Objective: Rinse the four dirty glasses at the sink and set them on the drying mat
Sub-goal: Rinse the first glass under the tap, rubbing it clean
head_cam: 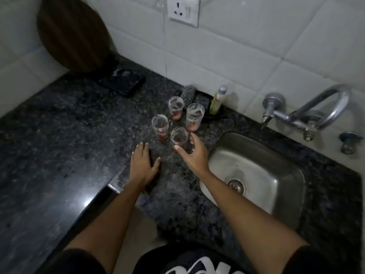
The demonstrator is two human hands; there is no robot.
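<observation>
1. Head view: the left hand [143,165] lies flat, palm down, on the dark speckled counter [59,135], fingers spread loosely and holding nothing.
2. To its right, the right hand [194,155] is open, with thumb and fingers curved apart around the near side of the nearest glass [179,137]. Whether the skin touches the glass cannot be told; no grip is closed on it.
3. Four glasses stand upright in a tight cluster just beyond both hands. The nearest glass sits between the right thumb and forefinger.
4. A second glass [160,127] stands just beyond the left hand's fingertips, to the left of the nearest one.
5. A third glass [175,108] and a fourth glass [194,117] stand farther off, beyond the right hand. All four show whitish streaks on their walls and reddish dregs at the bottom.
6. Right of the right forearm lies the steel sink [280,175], its drain near that wrist. The tap [320,109] curves out from the tiled wall beyond it.
7. Beyond the glasses, against the wall, stand a yellow-green bottle [218,99] and a scrubber [187,94] on a dark tray.
8. Far beyond the left hand, a dark flat mat [123,81] lies on the counter, well apart from the glasses, with a round wooden board [73,34] leaning on the wall behind it.
</observation>
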